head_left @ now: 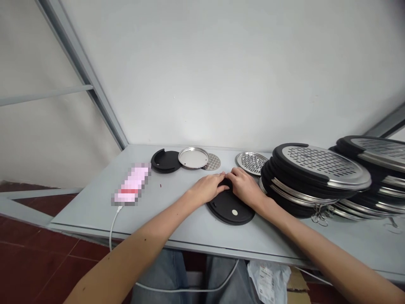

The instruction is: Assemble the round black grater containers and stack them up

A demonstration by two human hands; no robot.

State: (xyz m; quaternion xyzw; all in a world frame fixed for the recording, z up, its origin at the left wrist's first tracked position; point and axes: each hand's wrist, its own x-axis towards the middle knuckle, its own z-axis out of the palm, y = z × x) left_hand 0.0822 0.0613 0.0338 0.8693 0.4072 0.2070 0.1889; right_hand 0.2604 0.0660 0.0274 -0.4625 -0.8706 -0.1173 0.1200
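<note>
A black round plate [221,209] with a small pale dot [234,212] lies on the table before me. Both hands meet over its far part. My left hand [209,185] comes in from the left, thumb bent inward over the plate and fingers closed at its far rim. On the right, my right hand [243,183] is curled over the same rim, its knuckles up. The fingertips nearly touch, and whatever small part may lie between them is hidden. Just behind my hands lie a perforated metal disc [212,162] and a round metal grater [251,161].
A black round holder [167,161] and a shallow metal dish [193,158] overlap at the back. Tall stacks of black-rimmed graters [319,166] crowd the right, with wire rings [319,215] hanging out. A blurred phone [133,183] with a white cable [112,228] lies left.
</note>
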